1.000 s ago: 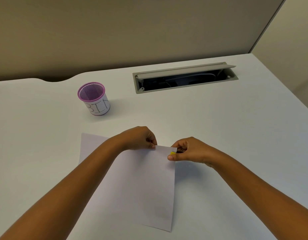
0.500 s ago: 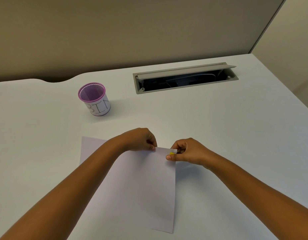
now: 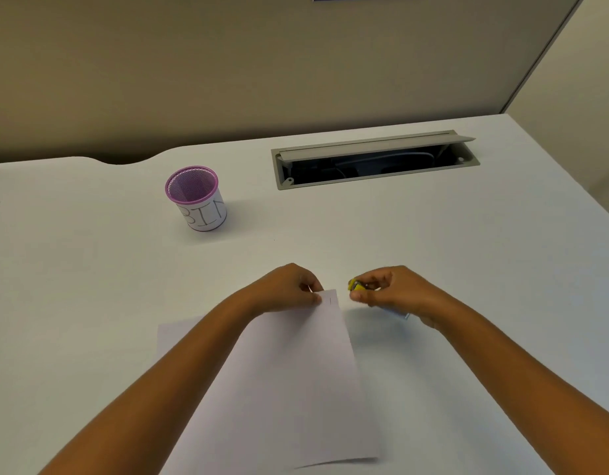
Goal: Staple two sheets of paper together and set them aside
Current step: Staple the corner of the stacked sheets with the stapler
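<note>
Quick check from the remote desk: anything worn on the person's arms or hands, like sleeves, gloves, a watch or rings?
Nothing visible. Both forearms are bare up to the frame edge, with no sleeves. The left hand and right hand show no gloves, watch or rings.

a white desk (image 3: 433, 255) carries everything — its far edge dips in a curved notch at the left. a purple mesh cup (image 3: 197, 198) lettered "bin" stands upright at back left. a grey cable hatch (image 3: 375, 162) is set into the top, lid propped open. white paper (image 3: 279, 389) lies at the near edge — its far right corner lifted.
</note>
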The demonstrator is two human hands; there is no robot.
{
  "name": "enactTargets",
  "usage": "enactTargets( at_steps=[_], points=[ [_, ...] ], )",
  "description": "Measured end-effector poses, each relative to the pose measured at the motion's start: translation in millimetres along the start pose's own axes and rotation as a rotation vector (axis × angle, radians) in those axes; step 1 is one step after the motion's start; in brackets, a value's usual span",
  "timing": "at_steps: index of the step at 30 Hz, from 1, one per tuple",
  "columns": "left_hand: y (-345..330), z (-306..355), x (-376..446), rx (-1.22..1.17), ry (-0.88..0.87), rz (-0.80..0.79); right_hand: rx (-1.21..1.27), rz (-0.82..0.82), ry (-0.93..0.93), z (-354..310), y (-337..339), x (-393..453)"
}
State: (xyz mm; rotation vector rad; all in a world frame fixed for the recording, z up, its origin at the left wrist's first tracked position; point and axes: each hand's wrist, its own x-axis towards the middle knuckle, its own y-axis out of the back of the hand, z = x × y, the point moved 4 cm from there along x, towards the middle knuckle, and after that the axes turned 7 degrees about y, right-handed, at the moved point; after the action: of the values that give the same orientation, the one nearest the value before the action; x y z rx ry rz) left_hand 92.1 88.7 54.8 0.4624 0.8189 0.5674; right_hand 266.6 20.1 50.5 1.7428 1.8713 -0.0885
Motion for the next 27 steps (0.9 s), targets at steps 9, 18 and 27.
enactTargets(
  at_steps=[9, 18, 27],
  points=[
    [19, -17, -10, -0.575, 0.088, 0.233, -0.189, 0.325, 0.194, -24, 58, 74],
    [18, -43, -1, -0.842, 0.194, 0.313, -0.592, 0.297, 0.103, -26, 94, 173],
    [-6, -69, 8, -1.087, 0.352, 0.460, -0.634, 0.264, 0.149, -25, 98, 215]
  ],
)
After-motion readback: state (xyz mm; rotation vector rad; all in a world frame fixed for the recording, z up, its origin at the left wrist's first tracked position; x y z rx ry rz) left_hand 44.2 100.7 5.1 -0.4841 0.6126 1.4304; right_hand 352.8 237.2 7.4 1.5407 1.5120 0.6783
